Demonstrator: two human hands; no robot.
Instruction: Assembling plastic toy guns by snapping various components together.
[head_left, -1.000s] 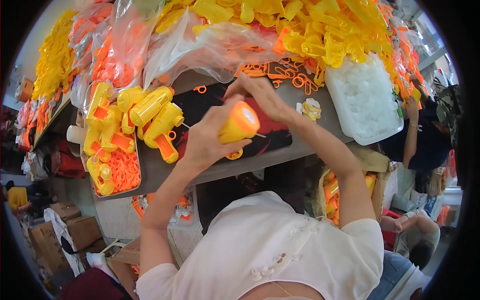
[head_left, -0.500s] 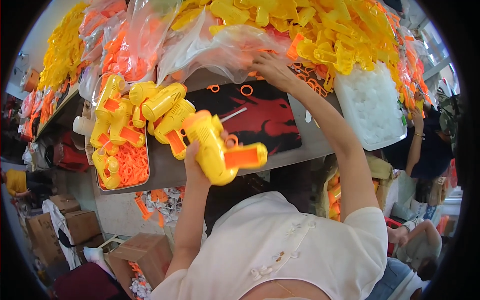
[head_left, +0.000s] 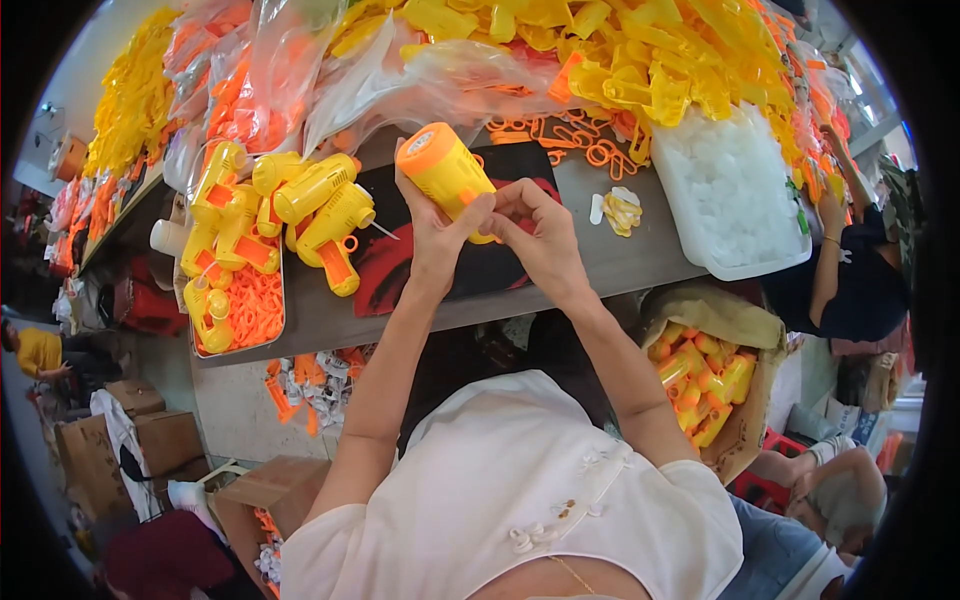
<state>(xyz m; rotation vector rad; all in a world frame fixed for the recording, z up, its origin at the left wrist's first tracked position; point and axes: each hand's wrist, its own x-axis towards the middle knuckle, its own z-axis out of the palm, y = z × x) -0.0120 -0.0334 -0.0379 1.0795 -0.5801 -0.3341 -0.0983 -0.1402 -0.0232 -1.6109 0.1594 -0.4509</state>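
My left hand [head_left: 432, 240] is wrapped round a yellow toy shaped like a hair dryer [head_left: 448, 178], its round orange end tilted up and to the left. Against the toy's lower right side is my right hand [head_left: 545, 232], thumb and fingertips pinched together. What they pinch, if anything, I cannot make out. The toy's handle is hidden by the hands. Under them lies a black and red mat [head_left: 515, 290]. To the left, several similar yellow toys [head_left: 318, 190] lie heaped, partly over a tray of small orange parts [head_left: 256, 305].
Loose orange rings and clips [head_left: 603, 153] lie at the table's back, near a white tub [head_left: 750, 270] of clear pieces. Yellow shells [head_left: 650, 60] are piled behind. An open sack [head_left: 768, 370] of toys stands below the table at right. A co-worker's arm [head_left: 825, 250] shows far right.
My right hand has come back from the orange parts at the rear to the toy. My left hand has raised and turned the toy, moving it away from me.
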